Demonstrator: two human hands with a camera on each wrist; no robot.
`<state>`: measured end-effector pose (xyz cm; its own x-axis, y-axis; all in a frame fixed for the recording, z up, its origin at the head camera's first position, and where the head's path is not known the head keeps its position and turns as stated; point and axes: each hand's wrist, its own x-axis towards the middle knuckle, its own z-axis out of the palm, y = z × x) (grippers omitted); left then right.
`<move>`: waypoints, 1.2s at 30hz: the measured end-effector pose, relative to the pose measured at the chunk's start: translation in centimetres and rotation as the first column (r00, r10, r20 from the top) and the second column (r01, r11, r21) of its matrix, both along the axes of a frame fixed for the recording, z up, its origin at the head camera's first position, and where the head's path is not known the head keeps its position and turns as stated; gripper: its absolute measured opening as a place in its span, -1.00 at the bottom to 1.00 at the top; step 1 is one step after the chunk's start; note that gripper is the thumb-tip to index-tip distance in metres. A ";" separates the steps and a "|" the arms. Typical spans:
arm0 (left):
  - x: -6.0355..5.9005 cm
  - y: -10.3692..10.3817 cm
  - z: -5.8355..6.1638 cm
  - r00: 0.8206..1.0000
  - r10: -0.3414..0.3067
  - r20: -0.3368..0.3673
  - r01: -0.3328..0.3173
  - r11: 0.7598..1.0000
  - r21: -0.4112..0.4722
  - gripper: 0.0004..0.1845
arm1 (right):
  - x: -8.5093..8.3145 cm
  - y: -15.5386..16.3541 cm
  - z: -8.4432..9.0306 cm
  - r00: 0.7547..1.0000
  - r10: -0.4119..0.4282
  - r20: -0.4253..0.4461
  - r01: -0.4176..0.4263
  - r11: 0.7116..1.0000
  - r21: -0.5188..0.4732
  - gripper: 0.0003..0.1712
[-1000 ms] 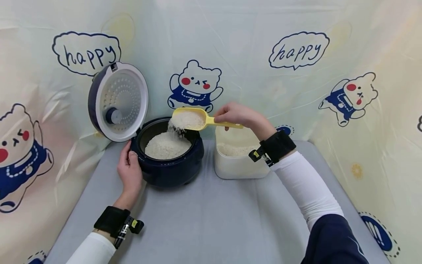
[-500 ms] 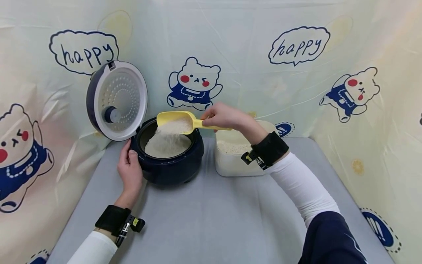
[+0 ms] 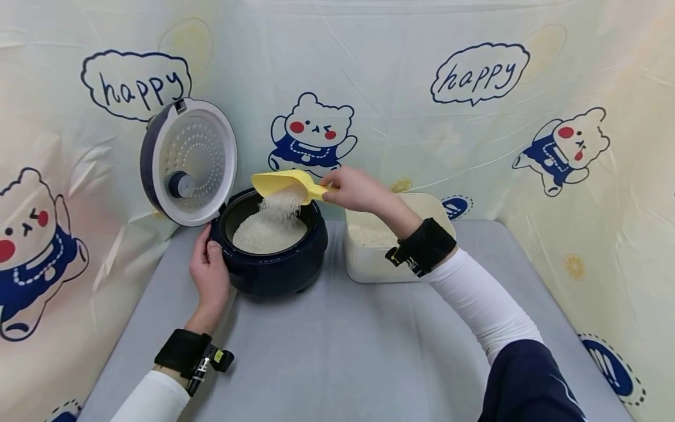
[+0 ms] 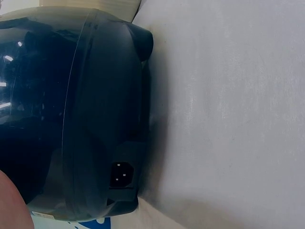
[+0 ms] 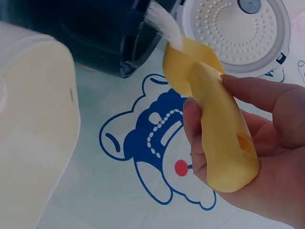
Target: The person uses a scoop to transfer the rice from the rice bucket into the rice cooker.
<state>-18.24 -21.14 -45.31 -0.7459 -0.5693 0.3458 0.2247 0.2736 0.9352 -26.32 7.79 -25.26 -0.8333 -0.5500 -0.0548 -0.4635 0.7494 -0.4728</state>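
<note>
the grey table carries the dark blue rice cooker, its lid standing open at the back left, and the white container of rice just beside it on the right. compared with a second ago the cooker and container sit where they were; what has changed is the yellow scoop. it was held nearly level with a full heap of rice, and now it is tipped well over above the pot, its mouth turned down and to the left, so most of its load has gone and only a thin stream of rice falls onto the pile in the pot. judging from this, the scoopful is almost emptied.

the right hand has its fingers and thumb curled round the scoop's handle, gripping it firmly. the left hand rests against the cooker's left side as before, fingers lightly bent along the wall and steadying it rather than clasping it.
</note>
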 end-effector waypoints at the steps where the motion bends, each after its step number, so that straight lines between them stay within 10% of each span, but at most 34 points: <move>1: 0.0 0.0 0.0 1.000 0.000 0.001 0.000 1.000 -0.001 -0.52 | 0.0 0.0 -0.1 1.000 -0.015 -0.010 0.015 1.000 0.001 -0.63; 17: -0.1 0.3 -0.1 1.000 0.015 -0.009 -0.015 1.000 -0.010 -0.51 | 0.4 1.7 -1.7 0.997 -0.020 -0.072 0.017 0.999 -0.047 -0.64; 29: 0.2 0.3 0.0 1.000 0.016 -0.012 -0.017 1.000 -0.006 -0.51 | 0.4 7.9 -4.1 0.976 -0.012 0.219 0.071 0.962 -0.262 -0.69; 36: 0.3 0.3 0.2 1.000 0.007 -0.011 -0.007 1.000 0.002 -0.52 | 1.0 13.8 -5.6 0.959 -0.105 0.264 0.164 0.963 -0.214 -0.61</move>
